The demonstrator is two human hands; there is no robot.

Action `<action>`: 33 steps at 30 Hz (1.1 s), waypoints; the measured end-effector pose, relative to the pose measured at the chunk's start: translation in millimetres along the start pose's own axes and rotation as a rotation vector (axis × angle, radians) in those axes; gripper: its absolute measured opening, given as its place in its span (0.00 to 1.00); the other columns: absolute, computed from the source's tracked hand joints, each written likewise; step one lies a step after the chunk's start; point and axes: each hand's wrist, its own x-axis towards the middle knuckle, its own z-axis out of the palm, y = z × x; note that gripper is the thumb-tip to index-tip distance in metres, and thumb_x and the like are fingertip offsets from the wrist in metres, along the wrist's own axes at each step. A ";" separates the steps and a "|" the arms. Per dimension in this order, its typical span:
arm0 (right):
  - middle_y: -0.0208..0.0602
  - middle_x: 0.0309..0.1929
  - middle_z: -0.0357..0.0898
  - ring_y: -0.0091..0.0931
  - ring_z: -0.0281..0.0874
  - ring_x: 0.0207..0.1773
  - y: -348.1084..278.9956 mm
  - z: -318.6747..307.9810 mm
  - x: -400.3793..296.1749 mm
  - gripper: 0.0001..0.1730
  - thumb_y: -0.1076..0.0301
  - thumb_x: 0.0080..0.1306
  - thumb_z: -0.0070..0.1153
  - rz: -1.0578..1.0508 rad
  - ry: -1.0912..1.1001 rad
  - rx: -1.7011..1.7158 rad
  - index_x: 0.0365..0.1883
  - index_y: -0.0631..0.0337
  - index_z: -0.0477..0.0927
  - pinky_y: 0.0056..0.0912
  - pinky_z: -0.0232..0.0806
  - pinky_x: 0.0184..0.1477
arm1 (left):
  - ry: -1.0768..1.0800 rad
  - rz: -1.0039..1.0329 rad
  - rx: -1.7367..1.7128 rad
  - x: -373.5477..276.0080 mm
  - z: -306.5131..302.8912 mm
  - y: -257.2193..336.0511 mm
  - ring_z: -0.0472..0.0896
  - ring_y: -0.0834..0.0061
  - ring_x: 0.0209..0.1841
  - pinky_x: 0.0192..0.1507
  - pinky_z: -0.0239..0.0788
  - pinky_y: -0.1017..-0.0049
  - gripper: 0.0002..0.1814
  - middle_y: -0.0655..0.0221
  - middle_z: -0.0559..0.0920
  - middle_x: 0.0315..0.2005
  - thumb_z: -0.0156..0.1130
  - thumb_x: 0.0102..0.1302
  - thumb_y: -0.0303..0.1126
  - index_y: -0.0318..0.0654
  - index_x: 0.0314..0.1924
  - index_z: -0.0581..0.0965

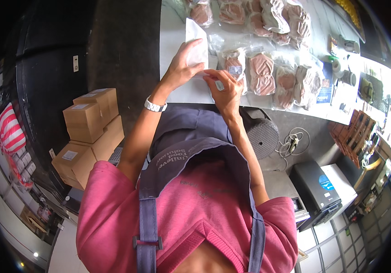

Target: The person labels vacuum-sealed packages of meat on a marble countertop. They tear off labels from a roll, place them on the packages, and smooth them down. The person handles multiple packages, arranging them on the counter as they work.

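Observation:
My left hand point(183, 65) holds a folded piece of white paper point(196, 36) over the left end of a white marble-patterned table point(195, 94). The thumb and fingers of my right hand point(225, 87) pinch at the paper's lower edge; exactly what lies between the fingertips is too small to tell. Right beside that hand lies a clear plastic pack of pale pink meat point(233, 61) bearing a printed label. Another meat pack point(262, 73) without a visible label is to its right, followed by more packs point(286, 85).
Several more meat packs point(231, 13) line the table's far side. A blue printed sheet point(326, 85) and rolls of tape point(349, 77) are at the right. Cardboard boxes point(86, 119) are stacked at left. A black stool point(262, 136) and coiled white cable point(294, 141) are below the table edge.

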 end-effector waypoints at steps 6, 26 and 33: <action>0.39 0.34 0.82 0.35 0.82 0.36 7.3 11.0 -12.8 0.08 0.75 0.58 0.61 0.029 -0.059 0.023 0.38 0.61 0.82 0.30 0.73 0.38 | 0.044 0.028 0.165 -14.7 -3.7 -11.2 0.69 0.60 0.59 0.61 0.60 0.69 0.32 0.56 0.71 0.55 0.63 0.55 0.22 0.35 0.62 0.66; 0.36 0.30 0.82 0.28 0.84 0.34 25.8 11.6 -26.8 0.04 0.78 0.55 0.63 0.100 -0.078 -0.030 0.29 0.64 0.81 0.27 0.72 0.36 | 0.089 0.068 0.286 -29.2 15.5 -22.3 0.71 0.51 0.54 0.56 0.65 0.65 0.36 0.49 0.70 0.50 0.63 0.51 0.22 0.31 0.63 0.64; 0.36 0.35 0.78 0.36 0.78 0.39 22.9 3.4 -27.5 0.05 0.77 0.55 0.61 -0.078 -0.019 -0.094 0.31 0.61 0.79 0.36 0.70 0.39 | 0.187 0.010 0.243 -20.9 17.4 -49.0 0.69 0.51 0.57 0.60 0.62 0.65 0.35 0.49 0.70 0.53 0.63 0.52 0.22 0.31 0.62 0.65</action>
